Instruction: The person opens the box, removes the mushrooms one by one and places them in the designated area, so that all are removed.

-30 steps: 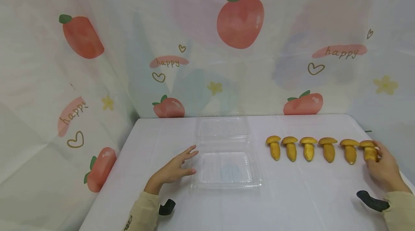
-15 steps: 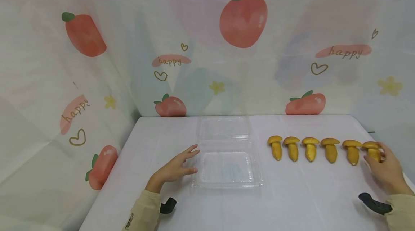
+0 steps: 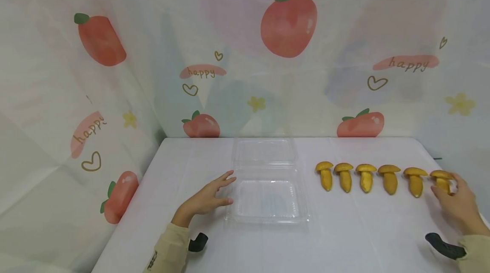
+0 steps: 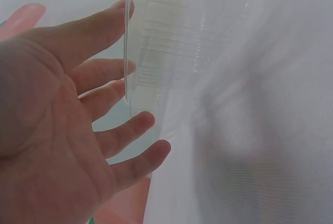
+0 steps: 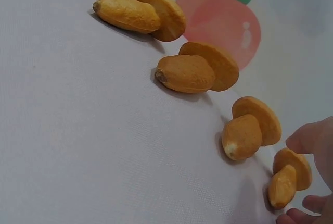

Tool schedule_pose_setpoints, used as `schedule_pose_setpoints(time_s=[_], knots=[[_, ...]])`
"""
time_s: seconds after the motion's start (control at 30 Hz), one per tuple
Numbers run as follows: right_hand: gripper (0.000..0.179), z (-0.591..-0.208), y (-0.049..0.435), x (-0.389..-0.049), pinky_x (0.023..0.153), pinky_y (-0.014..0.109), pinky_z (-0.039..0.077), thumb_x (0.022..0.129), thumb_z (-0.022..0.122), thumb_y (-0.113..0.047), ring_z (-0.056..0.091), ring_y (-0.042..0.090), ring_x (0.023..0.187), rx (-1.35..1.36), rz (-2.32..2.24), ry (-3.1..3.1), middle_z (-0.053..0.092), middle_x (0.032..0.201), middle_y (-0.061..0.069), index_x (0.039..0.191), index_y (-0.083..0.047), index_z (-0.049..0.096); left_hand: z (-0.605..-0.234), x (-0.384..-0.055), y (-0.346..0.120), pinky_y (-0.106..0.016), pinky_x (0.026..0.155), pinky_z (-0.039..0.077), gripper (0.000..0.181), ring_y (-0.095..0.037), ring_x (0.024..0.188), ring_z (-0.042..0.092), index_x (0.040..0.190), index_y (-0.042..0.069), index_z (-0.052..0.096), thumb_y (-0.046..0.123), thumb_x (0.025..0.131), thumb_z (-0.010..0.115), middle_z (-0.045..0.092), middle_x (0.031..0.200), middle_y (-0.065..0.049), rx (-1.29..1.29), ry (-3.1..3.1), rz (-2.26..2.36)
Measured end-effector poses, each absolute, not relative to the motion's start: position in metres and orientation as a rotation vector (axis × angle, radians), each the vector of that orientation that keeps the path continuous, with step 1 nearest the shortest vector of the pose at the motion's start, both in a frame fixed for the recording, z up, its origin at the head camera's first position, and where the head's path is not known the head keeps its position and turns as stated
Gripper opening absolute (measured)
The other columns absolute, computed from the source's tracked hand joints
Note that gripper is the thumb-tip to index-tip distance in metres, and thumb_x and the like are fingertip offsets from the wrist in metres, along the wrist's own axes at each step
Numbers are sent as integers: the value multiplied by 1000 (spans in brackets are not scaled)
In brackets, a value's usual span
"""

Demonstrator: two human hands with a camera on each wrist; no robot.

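Note:
Six-odd details aside, several yellow-brown mushrooms lie in a row on the white table, caps toward the back. At the row's right end, my right hand [image 3: 461,205] curves around the last mushroom [image 3: 442,181]. In the right wrist view, thumb and fingers [image 5: 315,203] stand apart on either side of that mushroom [image 5: 283,187], with no clear grip on it. My left hand [image 3: 204,198] is spread at the left side of a clear plastic clamshell box [image 3: 268,217]. Its fingertips [image 4: 143,120] reach the box's edge [image 4: 127,41]; whether they press on it I cannot tell.
The box's lid [image 3: 264,152] lies folded back toward the patterned backdrop [image 3: 229,30]. A white cloth covers the table [image 3: 344,239]. Black curved pieces [image 3: 444,245] stick out near both sleeves. The neighbouring mushroom [image 3: 415,182] lies close beside the last one.
The last mushroom has shifted slightly right, away from its neighbour, and my right hand has moved right with it, its fingers now looser. My left hand stays at the box.

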State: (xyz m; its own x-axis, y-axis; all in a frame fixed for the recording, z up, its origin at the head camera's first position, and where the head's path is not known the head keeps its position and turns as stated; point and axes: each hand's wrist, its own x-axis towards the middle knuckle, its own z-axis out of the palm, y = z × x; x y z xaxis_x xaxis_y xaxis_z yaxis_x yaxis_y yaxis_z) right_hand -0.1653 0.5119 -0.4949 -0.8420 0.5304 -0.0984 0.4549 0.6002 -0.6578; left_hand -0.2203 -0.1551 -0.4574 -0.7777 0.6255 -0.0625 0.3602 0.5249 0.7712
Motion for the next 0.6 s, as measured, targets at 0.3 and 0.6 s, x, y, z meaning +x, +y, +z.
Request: schedule_pose_setpoints(time_s=[0.3, 0.6], knots=[[74, -492, 520, -159, 111, 77, 24, 105, 38, -23, 16, 68, 140, -790, 1031, -2732, -6, 160, 41, 157, 7, -7, -456, -221, -153, -65, 120, 30, 69, -39, 157, 18, 156, 2, 36, 18, 97, 68, 19, 170, -14, 802, 2447, 1095], [73, -480, 516, -150, 111, 78, 23, 106, 37, -23, 11, 67, 142, -840, 1022, -2716, -6, 159, 42, 158, 4, -6, -455, -222, -154, -63, 122, 26, 69, -39, 157, 19, 156, 1, 36, 19, 97, 68, 19, 170, -14, 823, 2455, 1061]])
